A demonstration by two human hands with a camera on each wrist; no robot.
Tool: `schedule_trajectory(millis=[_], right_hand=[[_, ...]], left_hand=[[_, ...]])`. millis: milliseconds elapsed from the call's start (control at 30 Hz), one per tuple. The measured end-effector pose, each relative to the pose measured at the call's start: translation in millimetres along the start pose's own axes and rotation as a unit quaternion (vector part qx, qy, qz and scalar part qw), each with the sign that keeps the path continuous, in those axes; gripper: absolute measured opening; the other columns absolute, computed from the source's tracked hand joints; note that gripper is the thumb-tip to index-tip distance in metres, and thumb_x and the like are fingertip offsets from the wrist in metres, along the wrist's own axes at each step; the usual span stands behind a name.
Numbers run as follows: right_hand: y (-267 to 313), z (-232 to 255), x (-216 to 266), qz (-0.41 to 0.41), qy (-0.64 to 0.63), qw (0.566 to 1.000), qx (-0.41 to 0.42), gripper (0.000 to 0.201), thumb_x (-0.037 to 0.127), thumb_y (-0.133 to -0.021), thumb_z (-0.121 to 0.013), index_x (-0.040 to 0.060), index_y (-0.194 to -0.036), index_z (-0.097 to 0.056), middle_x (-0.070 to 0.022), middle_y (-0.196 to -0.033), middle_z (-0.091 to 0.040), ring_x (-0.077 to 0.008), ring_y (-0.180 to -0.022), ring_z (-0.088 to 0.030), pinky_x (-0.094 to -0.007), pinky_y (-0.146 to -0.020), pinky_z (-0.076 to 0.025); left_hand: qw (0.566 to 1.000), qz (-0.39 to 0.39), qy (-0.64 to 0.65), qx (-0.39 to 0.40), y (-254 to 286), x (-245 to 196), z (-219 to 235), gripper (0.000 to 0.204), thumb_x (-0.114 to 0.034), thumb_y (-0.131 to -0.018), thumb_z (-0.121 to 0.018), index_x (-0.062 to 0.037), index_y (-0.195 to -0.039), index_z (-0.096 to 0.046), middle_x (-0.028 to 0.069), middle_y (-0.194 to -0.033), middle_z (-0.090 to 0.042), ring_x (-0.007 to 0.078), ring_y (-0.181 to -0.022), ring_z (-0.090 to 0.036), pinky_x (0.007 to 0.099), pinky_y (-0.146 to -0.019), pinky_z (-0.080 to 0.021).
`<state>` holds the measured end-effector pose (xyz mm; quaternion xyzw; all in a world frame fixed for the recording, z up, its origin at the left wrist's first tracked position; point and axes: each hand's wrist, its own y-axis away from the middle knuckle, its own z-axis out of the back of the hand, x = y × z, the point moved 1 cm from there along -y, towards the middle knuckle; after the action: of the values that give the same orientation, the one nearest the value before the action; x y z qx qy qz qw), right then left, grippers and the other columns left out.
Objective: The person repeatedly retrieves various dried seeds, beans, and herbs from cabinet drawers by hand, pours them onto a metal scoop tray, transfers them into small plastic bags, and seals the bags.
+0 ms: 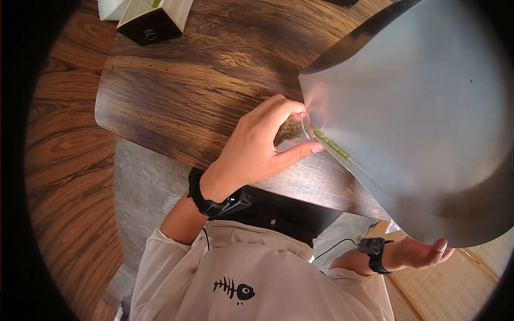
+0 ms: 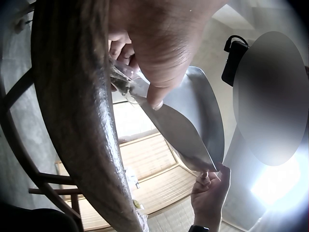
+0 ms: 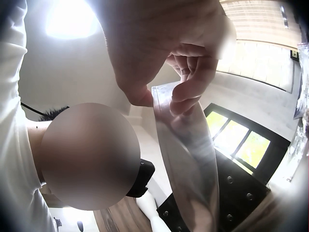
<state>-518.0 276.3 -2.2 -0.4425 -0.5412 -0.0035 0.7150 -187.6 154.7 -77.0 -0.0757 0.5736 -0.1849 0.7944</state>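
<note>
My left hand (image 1: pixel 257 136) curves its thumb and fingers around the mouth of a clear plastic bag (image 1: pixel 289 132) holding small brownish-green beans. The narrow end of a large shiny metal scoop (image 1: pixel 412 107) meets the bag's mouth there. A thin line of green beans (image 1: pixel 333 145) lies along the scoop's lower edge near that tip. My right hand (image 1: pixel 423 253) is at the scoop's wide far end, mostly behind it in the head view. In the right wrist view, the right hand (image 3: pixel 188 72) grips the scoop's rim (image 3: pixel 166 92) between thumb and fingers. The scoop is tilted toward the bag.
A dark wooden table (image 1: pixel 176 91) lies under the bag, its rounded edge at left. At the back left stands a small wooden box (image 1: pixel 152 27) with a dark front and green bits inside, beside a white container (image 1: pixel 110 8). Light wooden panels (image 1: pixel 428 283) show at lower right.
</note>
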Motion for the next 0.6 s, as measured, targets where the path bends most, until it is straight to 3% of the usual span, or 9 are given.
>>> schedule_trajectory(millis=[267, 367, 433, 467, 533, 600], right_hand=[[1, 4, -4, -0.01, -0.001, 1.0, -0.011, 0.048, 0.024, -0.089, -0.066, -0.0081, -0.124, -0.061, -0.0184, -0.119, -0.066, -0.0267, -0.108, -0.065, -0.0412, -0.092, -0.055], [6, 7, -16, -0.053, 0.017, 0.998, -0.04, 0.048, 0.025, -0.089, -0.066, -0.0079, -0.124, -0.061, -0.0193, -0.121, -0.065, -0.0259, -0.11, -0.064, -0.0383, -0.091, -0.055], [7, 9, -28, -0.146, 0.02, 0.986, -0.08, 0.051, 0.025, -0.089, -0.065, -0.0081, -0.128, -0.059, -0.0199, -0.121, -0.065, -0.0255, -0.113, -0.064, -0.0368, -0.091, -0.056], [6, 2, -29, -0.146, 0.02, 0.986, -0.08, 0.051, 0.025, -0.089, -0.065, -0.0081, -0.128, -0.059, -0.0199, -0.121, -0.065, -0.0255, -0.113, -0.064, -0.0368, -0.091, -0.056], [9, -15, -32, -0.235, -0.084, 0.964, -0.091, 0.054, 0.025, -0.091, -0.062, -0.0096, -0.132, -0.056, -0.0202, -0.122, -0.065, -0.0263, -0.116, -0.063, -0.0396, -0.092, -0.058], [10, -18, -37, -0.237, -0.097, 0.961, -0.106, 0.053, 0.023, -0.094, -0.059, -0.0108, -0.135, -0.053, -0.0208, -0.124, -0.064, -0.0277, -0.113, -0.065, -0.0396, -0.089, -0.061]], left_hand=[[1.0, 0.005, 0.002, 0.002, 0, 0, -1, 0.043, -0.014, -0.074, -0.09, -0.0051, -0.107, -0.063, 0.0049, -0.091, -0.064, 0.0158, -0.078, -0.059, 0.0281, -0.07, -0.049], [1.0, 0.001, -0.004, -0.003, 1, -1, -1, 0.043, -0.015, -0.075, -0.09, -0.0047, -0.107, -0.064, 0.0051, -0.091, -0.064, 0.0158, -0.079, -0.059, 0.0278, -0.07, -0.049], [1.0, -0.017, 0.001, -0.017, 0, -3, 0, 0.043, -0.015, -0.075, -0.09, -0.0044, -0.108, -0.065, 0.0052, -0.092, -0.064, 0.0155, -0.08, -0.06, 0.0278, -0.071, -0.049], [1.0, -0.016, 0.001, -0.017, 0, -3, -1, 0.043, -0.015, -0.075, -0.09, -0.0044, -0.108, -0.065, 0.0052, -0.092, -0.064, 0.0155, -0.08, -0.06, 0.0278, -0.071, -0.049], [1.0, -0.017, 0.008, -0.01, 0, -1, -1, 0.043, -0.014, -0.075, -0.09, -0.0043, -0.11, -0.066, 0.0054, -0.094, -0.066, 0.0153, -0.083, -0.062, 0.0277, -0.072, -0.049], [1.0, -0.013, 0.012, -0.01, 1, -2, -2, 0.044, -0.013, -0.075, -0.09, -0.0043, -0.111, -0.066, 0.0056, -0.095, -0.067, 0.0152, -0.085, -0.063, 0.0274, -0.073, -0.049]])
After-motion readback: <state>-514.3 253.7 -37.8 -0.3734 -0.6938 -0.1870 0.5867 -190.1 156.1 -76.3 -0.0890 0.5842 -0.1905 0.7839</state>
